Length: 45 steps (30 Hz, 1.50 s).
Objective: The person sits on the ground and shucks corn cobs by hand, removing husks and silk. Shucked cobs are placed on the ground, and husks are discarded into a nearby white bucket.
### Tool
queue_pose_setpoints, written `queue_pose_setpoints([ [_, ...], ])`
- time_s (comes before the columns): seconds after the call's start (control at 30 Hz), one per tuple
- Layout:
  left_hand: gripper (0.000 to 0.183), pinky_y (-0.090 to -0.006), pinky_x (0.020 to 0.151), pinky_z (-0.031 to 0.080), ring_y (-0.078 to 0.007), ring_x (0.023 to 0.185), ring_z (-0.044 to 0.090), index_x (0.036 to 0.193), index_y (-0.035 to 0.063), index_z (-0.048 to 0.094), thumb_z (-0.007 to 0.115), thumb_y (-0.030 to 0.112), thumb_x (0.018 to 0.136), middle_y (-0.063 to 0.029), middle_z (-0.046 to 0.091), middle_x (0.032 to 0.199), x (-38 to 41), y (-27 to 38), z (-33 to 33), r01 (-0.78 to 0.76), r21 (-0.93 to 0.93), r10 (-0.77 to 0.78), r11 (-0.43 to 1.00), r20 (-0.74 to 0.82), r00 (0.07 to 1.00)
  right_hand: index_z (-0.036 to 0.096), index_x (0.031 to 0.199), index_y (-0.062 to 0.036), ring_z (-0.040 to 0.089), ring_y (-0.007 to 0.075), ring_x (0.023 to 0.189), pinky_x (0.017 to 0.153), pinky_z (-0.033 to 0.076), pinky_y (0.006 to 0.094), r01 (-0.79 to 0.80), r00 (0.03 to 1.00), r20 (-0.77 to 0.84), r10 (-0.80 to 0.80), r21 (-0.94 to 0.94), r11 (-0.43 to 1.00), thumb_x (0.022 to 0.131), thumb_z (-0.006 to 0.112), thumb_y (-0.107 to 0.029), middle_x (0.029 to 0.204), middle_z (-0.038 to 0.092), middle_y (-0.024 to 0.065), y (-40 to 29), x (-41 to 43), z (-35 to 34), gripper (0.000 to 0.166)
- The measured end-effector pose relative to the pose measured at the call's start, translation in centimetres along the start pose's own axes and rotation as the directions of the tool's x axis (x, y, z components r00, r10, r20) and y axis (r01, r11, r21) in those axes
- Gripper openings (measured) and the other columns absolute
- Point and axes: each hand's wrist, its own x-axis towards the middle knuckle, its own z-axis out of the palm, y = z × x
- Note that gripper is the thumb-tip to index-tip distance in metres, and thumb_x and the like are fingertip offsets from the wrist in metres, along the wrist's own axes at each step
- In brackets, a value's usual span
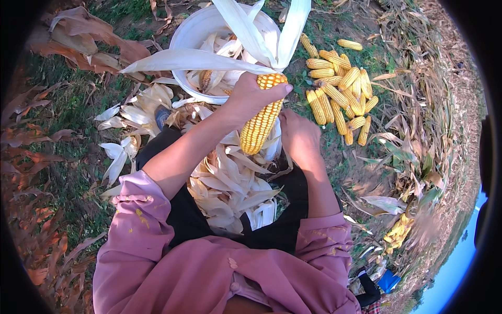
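Note:
My left hand [251, 96] grips a yellow corn cob [259, 125] near its base, thumb across the kernels. The cob's bare tip slants down towards me. Pale husk leaves [251, 35] still attached at its base spread out over a white bucket [178, 47]. To the right of the cob, my right hand [301, 137] is curled closed, with a pale strip of husk [275, 137] at its fingers; the fingertips are partly hidden. Loose husks [235, 184] lie heaped between my legs.
Inside the bucket are cobs in dry husks [206, 78]. Several bare cobs [341, 90] lie piled on the ground at right. Dry stalks [98, 55] are at left. Farther off at lower right are another cob pile [399, 232], a person's dark-clothed limb [368, 290] and a blue object [388, 281].

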Motion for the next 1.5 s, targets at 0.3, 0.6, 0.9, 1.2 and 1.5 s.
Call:
queue_pose_setpoints([
  [0.3,0.034,-0.0311,0.069,0.046,-0.0179,0.077,0.058,0.091,-0.0042,0.055,0.066,0.023,0.074,-0.0131,0.060,0.085,0.7,-4.0,0.7,-0.135,0.247,0.156,0.960,-0.066,0.986,0.054,0.106,-0.0071,0.058,0.0109,0.060,0.050,0.045,0.0248,0.394,0.832,-0.554,-0.027,0.556,0.732,0.076,0.067,-0.009,0.096,0.061,0.0053,-2.8,0.9,-2.0,0.032],
  [0.6,0.062,-0.0318,0.078,0.046,-0.0212,0.090,0.056,0.117,-0.0038,0.035,0.070,0.020,0.071,-0.0154,0.054,0.098,0.0,-3.6,1.5,-0.104,0.436,0.068,0.894,0.096,0.993,0.053,0.090,-0.0041,0.040,0.0039,0.049,0.048,0.037,0.0189,0.167,0.936,-0.314,0.157,0.792,0.588,0.093,0.046,-0.017,0.080,0.061,0.0040,-0.8,1.5,-1.4,0.015],
  [0.9,0.057,-0.0255,0.072,0.046,-0.0134,0.087,0.054,0.113,-0.0005,0.039,0.071,0.014,0.068,-0.0093,0.054,0.095,0.2,-3.5,1.5,-0.018,0.268,-0.015,0.963,0.118,0.993,0.050,0.087,-0.0035,0.043,0.0063,0.064,0.061,0.038,0.0216,0.242,0.938,-0.332,0.095,0.828,0.505,0.096,0.039,-0.022,0.078,0.055,0.0019,-0.6,2.3,-1.6,0.023],
  [1.2,0.041,-0.0242,0.062,0.047,-0.0108,0.071,0.057,0.100,0.0027,0.046,0.070,0.011,0.069,-0.0056,0.055,0.082,-1.1,-2.7,2.9,0.089,-0.014,-0.086,0.996,0.165,0.983,0.041,0.072,-0.0093,0.029,0.0051,0.053,0.050,0.028,0.0184,0.220,0.934,-0.213,0.285,0.976,0.008,0.097,0.033,-0.028,0.061,0.034,-0.0030,-0.5,2.8,-2.2,0.033],
  [1.5,0.048,-0.0257,0.060,0.050,-0.0130,0.068,0.058,0.109,0.0014,0.039,0.068,0.010,0.072,-0.0078,0.055,0.084,-1.0,-1.8,2.8,0.102,-0.073,-0.092,0.992,0.121,0.988,0.048,0.080,-0.0102,0.024,0.0020,0.046,0.038,0.020,0.0164,0.280,0.908,-0.150,0.391,0.911,-0.301,0.095,0.040,-0.031,0.056,0.029,-0.0076,-0.3,3.1,-4.2,0.027],
])
